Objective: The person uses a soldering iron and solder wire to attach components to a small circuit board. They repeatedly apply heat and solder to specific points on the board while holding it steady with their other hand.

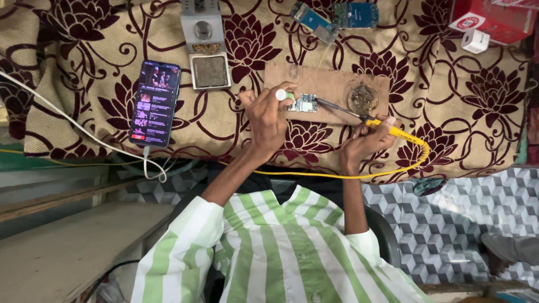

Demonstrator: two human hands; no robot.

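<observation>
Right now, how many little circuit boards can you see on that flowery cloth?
3. One small circuit board lies on the brown work board between the left hand and the soldering iron. Two blue boards lie at the top edge. Others may be hidden.

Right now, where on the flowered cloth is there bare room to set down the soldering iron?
Bare cloth lies right of the brown wooden board, below the red box. Another patch sits between the dark smartphone and the left hand. Crowded: the board, with the small circuit board, the yellow soldering iron and the right hand.
</observation>
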